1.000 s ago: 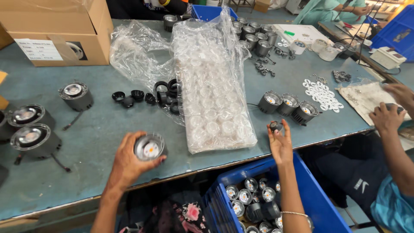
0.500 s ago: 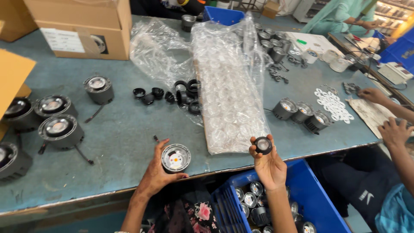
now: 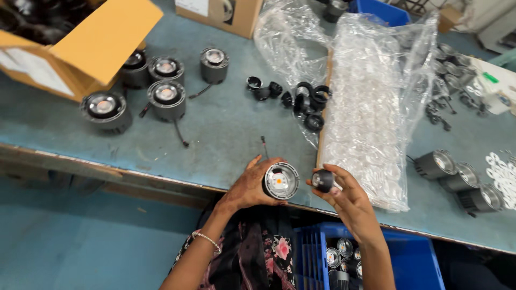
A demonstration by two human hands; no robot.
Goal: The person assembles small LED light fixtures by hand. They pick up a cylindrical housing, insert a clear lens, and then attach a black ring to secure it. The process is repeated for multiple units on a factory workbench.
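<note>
The left hand (image 3: 248,188) wraps around a round black lamp housing (image 3: 280,181), fingers closed on its body, its open face with a small orange centre turned up toward the camera. Just beside it, the right hand (image 3: 349,201) pinches a small black lens piece (image 3: 323,180) between thumb and fingertips, closed on it. Both things hang at the near edge of the blue-grey surface (image 3: 231,129), close together but not quite touching.

Right of the hands lies a clear plastic bag of small clear lenses (image 3: 371,118) on a flat board, reaching toward the far side. Left of that bag sits a cluster of black rings (image 3: 306,102). Farther left stand several more black lamp housings (image 3: 161,91) with trailing wires, next to an open cardboard box (image 3: 80,43) at the far left. Three more housings (image 3: 457,177) lie at the right. Below the near edge, a blue crate (image 3: 408,263) holds further lamp parts.
</note>
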